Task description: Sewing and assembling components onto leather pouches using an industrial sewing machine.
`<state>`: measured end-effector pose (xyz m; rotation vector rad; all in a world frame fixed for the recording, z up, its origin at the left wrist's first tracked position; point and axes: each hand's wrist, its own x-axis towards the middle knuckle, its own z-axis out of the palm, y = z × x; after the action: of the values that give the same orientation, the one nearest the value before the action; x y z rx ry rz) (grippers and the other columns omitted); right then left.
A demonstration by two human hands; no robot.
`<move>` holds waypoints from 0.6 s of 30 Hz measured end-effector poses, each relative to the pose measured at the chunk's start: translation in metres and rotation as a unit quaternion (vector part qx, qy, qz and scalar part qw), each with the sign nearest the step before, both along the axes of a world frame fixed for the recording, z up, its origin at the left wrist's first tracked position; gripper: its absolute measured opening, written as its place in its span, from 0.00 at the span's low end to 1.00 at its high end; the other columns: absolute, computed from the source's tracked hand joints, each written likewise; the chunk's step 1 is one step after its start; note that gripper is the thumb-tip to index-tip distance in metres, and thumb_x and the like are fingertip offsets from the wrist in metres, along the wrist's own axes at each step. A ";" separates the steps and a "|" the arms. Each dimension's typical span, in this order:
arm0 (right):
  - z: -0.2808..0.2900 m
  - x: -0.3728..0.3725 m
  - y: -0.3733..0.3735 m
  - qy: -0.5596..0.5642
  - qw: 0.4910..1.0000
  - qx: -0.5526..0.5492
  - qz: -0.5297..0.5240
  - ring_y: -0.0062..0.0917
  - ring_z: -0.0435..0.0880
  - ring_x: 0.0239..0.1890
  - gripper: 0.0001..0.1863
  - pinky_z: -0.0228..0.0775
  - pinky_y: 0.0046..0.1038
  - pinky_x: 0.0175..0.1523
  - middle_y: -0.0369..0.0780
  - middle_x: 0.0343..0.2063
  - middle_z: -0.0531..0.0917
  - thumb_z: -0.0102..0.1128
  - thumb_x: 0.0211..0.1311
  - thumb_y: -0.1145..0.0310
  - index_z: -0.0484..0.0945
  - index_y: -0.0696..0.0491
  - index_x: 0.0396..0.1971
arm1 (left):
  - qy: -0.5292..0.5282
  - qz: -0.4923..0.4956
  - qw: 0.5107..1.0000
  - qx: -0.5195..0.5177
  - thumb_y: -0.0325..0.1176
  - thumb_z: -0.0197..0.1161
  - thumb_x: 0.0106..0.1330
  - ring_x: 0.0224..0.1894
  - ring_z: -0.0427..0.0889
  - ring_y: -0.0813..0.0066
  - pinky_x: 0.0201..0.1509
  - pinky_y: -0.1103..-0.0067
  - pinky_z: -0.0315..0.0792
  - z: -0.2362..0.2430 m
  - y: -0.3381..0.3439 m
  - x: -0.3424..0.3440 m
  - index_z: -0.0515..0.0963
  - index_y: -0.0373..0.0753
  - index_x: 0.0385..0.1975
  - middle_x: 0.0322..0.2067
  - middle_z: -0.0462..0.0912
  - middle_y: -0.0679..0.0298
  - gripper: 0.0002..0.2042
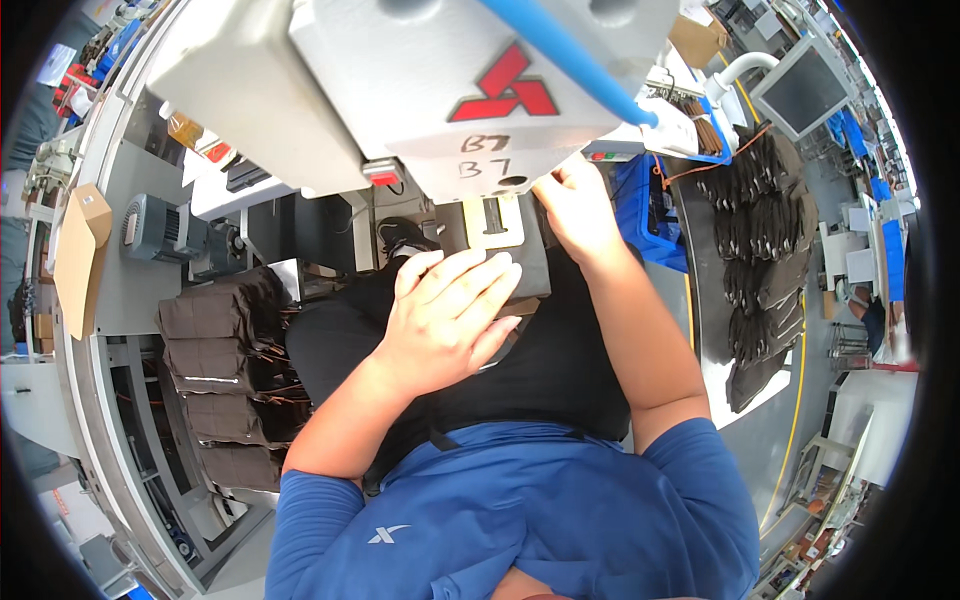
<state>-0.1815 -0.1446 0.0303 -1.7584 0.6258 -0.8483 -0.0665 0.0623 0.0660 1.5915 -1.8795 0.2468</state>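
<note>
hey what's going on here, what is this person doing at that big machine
A person in a blue shirt sits at a grey industrial sewing machine. The left hand lies flat on a piece of dark fabric, pressing it down near the metal clamp plate under the machine head. The right hand reaches in beside that plate, fingers on the fabric's far edge. Stacks of dark sewn pieces sit at the left, and more lie spread out on the right.

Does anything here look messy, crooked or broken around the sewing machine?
Nothing looks damaged or spilled. The left hand lies flat on the dark fabric piece under the grey sewing machine head, and the right hand steadies it beside the needle area. Folded dark pieces sit stacked at the left; those at the right overlap loosely.
</note>
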 end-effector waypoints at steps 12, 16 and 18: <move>-0.067 -0.030 0.014 -0.047 0.889 0.453 0.051 0.32 0.70 0.66 0.37 0.54 0.39 0.73 0.40 0.63 0.77 0.39 0.77 0.38 0.73 0.56 0.64 | 0.747 -0.041 0.651 0.128 0.55 0.41 0.80 0.69 0.66 0.73 0.69 0.74 0.58 -0.127 -0.036 0.057 0.67 0.38 0.70 0.69 0.70 0.64 0.30; -0.063 -0.061 0.055 0.021 0.868 0.497 0.012 0.36 0.69 0.69 0.37 0.60 0.44 0.72 0.43 0.69 0.70 0.39 0.77 0.39 0.65 0.54 0.70 | 0.820 -0.157 0.507 0.213 0.57 0.37 0.81 0.61 0.75 0.76 0.59 0.76 0.65 -0.144 -0.005 0.030 0.72 0.38 0.65 0.59 0.80 0.65 0.31; -0.033 -0.073 0.080 -0.010 0.855 0.517 0.038 0.38 0.69 0.70 0.36 0.61 0.45 0.72 0.44 0.70 0.69 0.39 0.78 0.40 0.64 0.53 0.71 | 0.865 -0.173 0.435 0.181 0.56 0.38 0.81 0.51 0.80 0.72 0.59 0.71 0.71 -0.116 0.016 0.009 0.75 0.35 0.58 0.50 0.84 0.61 0.30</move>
<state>-0.2542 -0.0648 -0.0024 -0.7709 0.7881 -0.3286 -0.0579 0.0788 -0.0500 0.6322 -0.3418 -1.5122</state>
